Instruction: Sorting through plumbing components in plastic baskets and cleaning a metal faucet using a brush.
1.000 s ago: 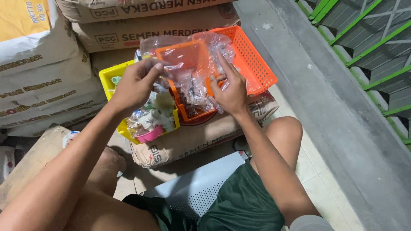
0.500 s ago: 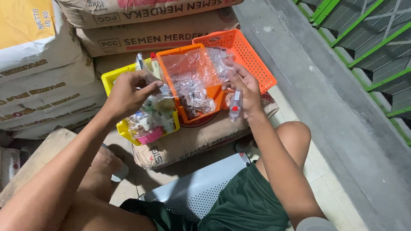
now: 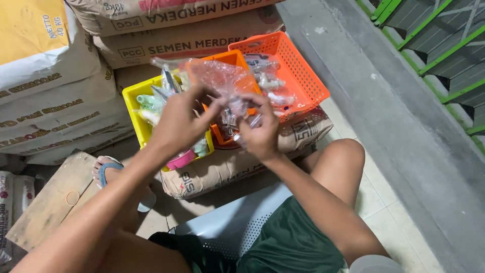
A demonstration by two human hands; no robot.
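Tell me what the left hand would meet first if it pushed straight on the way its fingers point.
Probably the clear plastic bag it already pinches, then the small orange plastic basket behind; depth is unclear.

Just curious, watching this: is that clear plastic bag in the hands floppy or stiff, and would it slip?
Probably floppy: the bag crumples and sags between the left hand and right hand. Likely bottom-heavy, since small parts bunch low inside. The glossy film may be slippery, so both hands pinching it seems sensible.
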